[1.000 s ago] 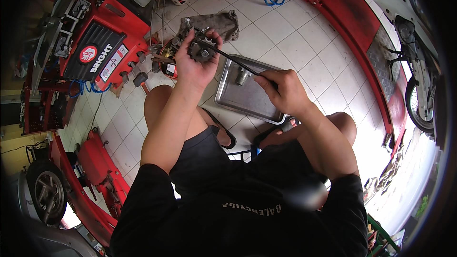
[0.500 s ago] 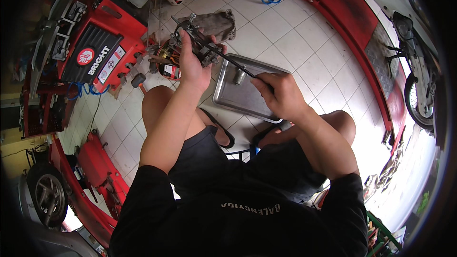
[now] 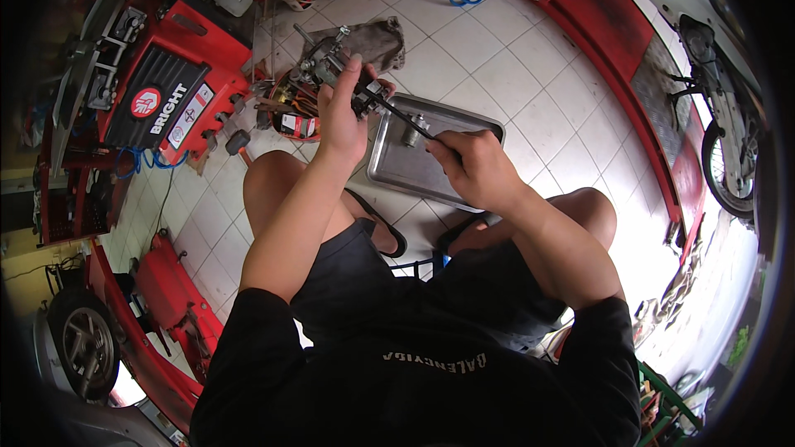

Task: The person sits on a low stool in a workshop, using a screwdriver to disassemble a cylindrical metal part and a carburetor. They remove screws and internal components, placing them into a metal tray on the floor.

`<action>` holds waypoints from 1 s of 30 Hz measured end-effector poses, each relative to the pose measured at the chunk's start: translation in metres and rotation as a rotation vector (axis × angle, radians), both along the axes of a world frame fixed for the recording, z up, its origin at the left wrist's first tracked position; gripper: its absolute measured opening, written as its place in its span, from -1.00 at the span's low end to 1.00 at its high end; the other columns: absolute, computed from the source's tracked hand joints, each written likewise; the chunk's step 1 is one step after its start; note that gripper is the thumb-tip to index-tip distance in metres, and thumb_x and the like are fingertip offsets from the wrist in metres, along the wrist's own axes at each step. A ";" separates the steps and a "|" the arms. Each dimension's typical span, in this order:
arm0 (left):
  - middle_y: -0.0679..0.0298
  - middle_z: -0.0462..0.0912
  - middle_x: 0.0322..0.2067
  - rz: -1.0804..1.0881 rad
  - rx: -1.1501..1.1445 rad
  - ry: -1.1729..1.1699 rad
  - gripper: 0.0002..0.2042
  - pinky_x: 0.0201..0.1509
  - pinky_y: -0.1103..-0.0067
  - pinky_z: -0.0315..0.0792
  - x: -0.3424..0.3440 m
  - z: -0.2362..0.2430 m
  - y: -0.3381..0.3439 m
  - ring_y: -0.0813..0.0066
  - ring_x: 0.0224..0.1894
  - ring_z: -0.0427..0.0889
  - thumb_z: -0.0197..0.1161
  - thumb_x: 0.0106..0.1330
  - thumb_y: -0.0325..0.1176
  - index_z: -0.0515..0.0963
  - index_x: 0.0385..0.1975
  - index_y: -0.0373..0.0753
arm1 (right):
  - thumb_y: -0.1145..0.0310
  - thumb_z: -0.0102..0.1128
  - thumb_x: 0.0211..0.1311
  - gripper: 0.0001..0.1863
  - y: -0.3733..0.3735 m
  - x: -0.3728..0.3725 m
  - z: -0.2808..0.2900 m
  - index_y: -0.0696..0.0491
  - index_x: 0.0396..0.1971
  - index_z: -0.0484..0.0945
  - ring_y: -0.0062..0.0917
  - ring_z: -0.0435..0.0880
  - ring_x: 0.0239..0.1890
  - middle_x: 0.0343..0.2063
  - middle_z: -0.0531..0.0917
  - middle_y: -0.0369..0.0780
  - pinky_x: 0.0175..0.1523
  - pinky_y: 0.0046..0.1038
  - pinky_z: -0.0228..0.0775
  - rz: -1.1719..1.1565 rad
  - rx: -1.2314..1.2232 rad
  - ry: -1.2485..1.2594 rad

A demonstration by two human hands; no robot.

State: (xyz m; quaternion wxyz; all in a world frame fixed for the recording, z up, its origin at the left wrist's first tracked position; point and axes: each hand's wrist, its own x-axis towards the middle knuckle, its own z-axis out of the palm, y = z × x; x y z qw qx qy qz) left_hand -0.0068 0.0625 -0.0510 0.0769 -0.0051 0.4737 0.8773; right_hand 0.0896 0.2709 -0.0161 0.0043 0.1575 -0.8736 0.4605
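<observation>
My left hand (image 3: 344, 120) is closed around a grey metal machine part (image 3: 327, 66) with bolts and a thin rod sticking out, thumb lying along its top. In my right hand (image 3: 480, 165) is a slim black rod-shaped tool (image 3: 406, 118), its back end hidden by my fingers. The tool's far end meets the dark right side of the part; the contact itself is too small to make out. Below the tool lies a shallow metal tray (image 3: 389, 167) on the floor, holding a small silvery cylindrical part (image 3: 413, 131).
A crumpled grey rag (image 3: 377, 43) lies beyond the part. Left of my hands sit a bowl of tools (image 3: 294, 122), a hammer (image 3: 238, 143) and a red machine (image 3: 178, 74). A red lift platform (image 3: 580, 25) runs along the right, a motorcycle (image 3: 720, 116) beyond it.
My left hand has turned the metal part, so its grey body shows more and the thumb points up. My right hand has shifted slightly left and down with the tool.
</observation>
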 end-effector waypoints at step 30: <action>0.22 0.64 -0.20 0.009 0.129 0.014 -0.53 -0.06 0.27 0.58 0.007 0.011 0.007 0.21 -0.23 0.69 0.26 0.31 -0.51 0.33 0.22 -0.29 | 0.36 0.20 0.40 -0.73 -0.008 0.005 -0.002 0.22 -0.47 0.60 -0.05 0.56 -0.59 -0.70 0.53 -0.01 -0.43 -0.18 0.36 0.030 -0.135 -0.155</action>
